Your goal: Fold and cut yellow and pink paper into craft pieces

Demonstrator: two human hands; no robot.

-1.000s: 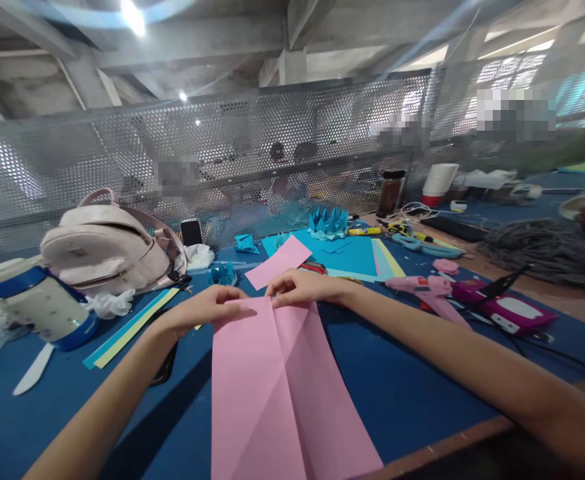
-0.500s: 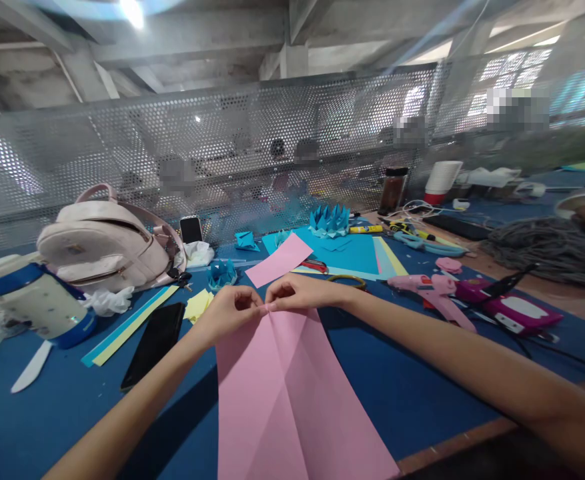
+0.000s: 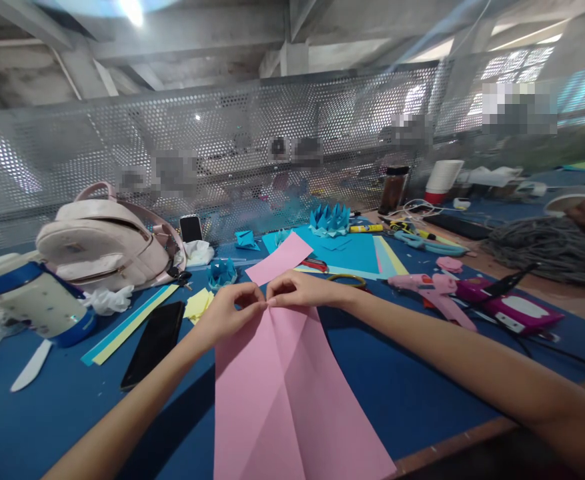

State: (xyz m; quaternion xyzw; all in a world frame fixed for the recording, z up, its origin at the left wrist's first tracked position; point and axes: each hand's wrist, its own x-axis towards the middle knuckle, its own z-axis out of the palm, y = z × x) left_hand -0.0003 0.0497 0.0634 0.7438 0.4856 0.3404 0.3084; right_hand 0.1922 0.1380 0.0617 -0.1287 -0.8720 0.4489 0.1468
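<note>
A large sheet of pink paper [image 3: 267, 400] with crossing creases stretches from my hands toward the near table edge. My left hand [image 3: 235, 310] pinches its far edge near the middle, thumb and forefinger pressed together. Right beside it, my right hand [image 3: 295, 291] pinches the same edge, the fingertips of both hands nearly touching at the central crease. Just beyond them lies a smaller pink paper strip [image 3: 279, 259]. Folded blue paper pieces, one a spiky lotus shape [image 3: 329, 220], sit farther back on blue sheets [image 3: 357, 253].
To the left are a black phone [image 3: 153, 343], a white plastic knife [image 3: 32, 367], a tumbler [image 3: 42, 300] and a backpack [image 3: 102, 240]. On the right lie a pink glue gun [image 3: 429, 290], a purple device [image 3: 512, 310] and scissors [image 3: 347, 281]. A perforated metal screen [image 3: 232, 153] stands behind.
The pink sheet has shifted very slightly to the left and up, with both hands keeping their pinch. At far right, another person's hand has moved a little.
</note>
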